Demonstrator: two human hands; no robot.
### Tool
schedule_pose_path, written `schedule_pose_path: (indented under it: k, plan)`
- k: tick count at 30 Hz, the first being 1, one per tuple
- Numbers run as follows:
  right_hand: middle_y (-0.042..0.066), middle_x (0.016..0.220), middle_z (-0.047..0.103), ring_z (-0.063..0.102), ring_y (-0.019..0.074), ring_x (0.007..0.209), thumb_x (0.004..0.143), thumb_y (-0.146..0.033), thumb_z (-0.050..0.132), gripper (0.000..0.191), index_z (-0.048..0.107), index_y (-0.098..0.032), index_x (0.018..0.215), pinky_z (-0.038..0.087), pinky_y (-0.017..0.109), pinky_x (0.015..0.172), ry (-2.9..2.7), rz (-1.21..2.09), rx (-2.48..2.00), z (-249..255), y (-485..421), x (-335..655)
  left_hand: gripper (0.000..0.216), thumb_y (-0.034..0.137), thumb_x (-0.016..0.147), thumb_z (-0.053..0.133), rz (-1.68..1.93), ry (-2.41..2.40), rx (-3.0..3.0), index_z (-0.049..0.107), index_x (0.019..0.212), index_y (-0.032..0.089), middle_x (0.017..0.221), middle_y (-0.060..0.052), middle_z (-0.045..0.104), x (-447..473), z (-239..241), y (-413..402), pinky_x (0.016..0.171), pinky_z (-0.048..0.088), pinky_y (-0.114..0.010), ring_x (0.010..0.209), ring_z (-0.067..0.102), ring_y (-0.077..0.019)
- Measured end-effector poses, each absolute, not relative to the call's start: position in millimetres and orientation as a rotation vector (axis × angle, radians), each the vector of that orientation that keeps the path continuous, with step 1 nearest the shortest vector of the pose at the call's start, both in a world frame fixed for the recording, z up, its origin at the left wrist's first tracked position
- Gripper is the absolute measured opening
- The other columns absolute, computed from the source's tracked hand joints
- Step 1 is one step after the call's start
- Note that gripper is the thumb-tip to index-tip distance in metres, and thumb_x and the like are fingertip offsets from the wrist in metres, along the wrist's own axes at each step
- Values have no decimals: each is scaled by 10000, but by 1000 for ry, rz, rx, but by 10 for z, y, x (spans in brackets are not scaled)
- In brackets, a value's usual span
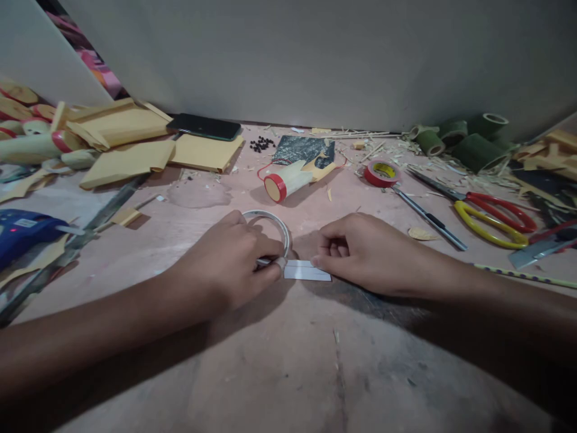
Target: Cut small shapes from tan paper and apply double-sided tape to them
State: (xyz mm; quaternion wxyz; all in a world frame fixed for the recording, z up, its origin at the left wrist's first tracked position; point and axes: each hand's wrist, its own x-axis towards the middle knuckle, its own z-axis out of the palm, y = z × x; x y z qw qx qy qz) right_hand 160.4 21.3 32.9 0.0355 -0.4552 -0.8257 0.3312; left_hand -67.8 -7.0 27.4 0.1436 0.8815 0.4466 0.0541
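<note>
My left hand (pixel 234 258) is closed around a thin roll of tape (pixel 283 231), whose ring stands up beyond the fingers. Its thumb and index finger come together at the left end of a small white paper strip (pixel 307 272) with dark lines across it. At the strip's upper right corner my right hand (pixel 354 249) pinches with thumb and fingertips, the other fingers curled in. Just beyond both hands lies a pale bamboo tube (pixel 295 183) with a red-banded end and a red cord. The tape's lower part is hidden by my left fingers.
A red tape roll (pixel 382 173), a craft knife (pixel 430 218) and scissors (pixel 491 219) lie at right, with green bamboo pieces (pixel 480 147) behind. Left are a blue glue gun (pixel 29 234), folded yellow paper pieces (pixel 128 162) and a phone (pixel 205 126). Black beads (pixel 261 144) lie at the back.
</note>
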Motion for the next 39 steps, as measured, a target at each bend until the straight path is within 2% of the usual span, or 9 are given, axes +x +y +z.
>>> schedule_pose_path:
  k: [6,13,19,25,27,32,39]
  plan:
    - [-9,625,641,549,143,589,816,-224,634,147,660,-208,672,306,296,528,-2548,971,-1413,352,190,1594,200,167,841,583,96,1294,2534,760,803,253,675,-2,697,-664,295,-73,717,330,-402,639,565,-188]
    - [-10,616,634,546,141,584,790,-216,626,136,645,-205,656,309,292,522,-2566,919,-1428,368,170,1587,179,174,842,586,69,1289,2557,722,739,231,699,-10,713,-650,318,-81,715,322,-398,655,581,-186]
    - [-16,595,624,522,131,556,782,-231,639,151,624,-205,635,304,290,507,-2591,860,-1414,365,156,1593,207,191,852,571,38,1311,2532,772,839,237,737,-23,730,-646,319,-79,750,322,-411,703,610,-206]
    - [-28,624,597,527,138,588,770,-206,624,86,605,-210,686,310,282,513,-2531,985,-1356,368,191,1610,222,202,876,526,137,1264,2567,742,828,221,726,-18,679,-683,261,-100,755,301,-396,701,557,-194]
    - [-27,696,619,537,138,639,784,-180,619,39,637,-205,760,330,270,549,-2496,1000,-1278,367,185,1602,211,202,878,511,231,1246,2586,697,779,203,689,-7,640,-695,221,-102,756,295,-390,680,528,-182]
    - [-2,884,647,544,131,744,852,-158,657,79,705,-180,911,369,257,664,-2529,973,-1088,340,133,1547,207,184,867,499,367,1158,2580,566,671,176,623,28,555,-706,174,-104,743,281,-375,620,459,-139]
    - [-19,752,601,504,129,686,920,-166,595,146,667,-181,794,320,275,624,-2597,863,-1089,308,168,1555,220,193,880,506,413,1175,2580,587,676,172,617,27,550,-723,178,-113,742,273,-375,618,457,-139]
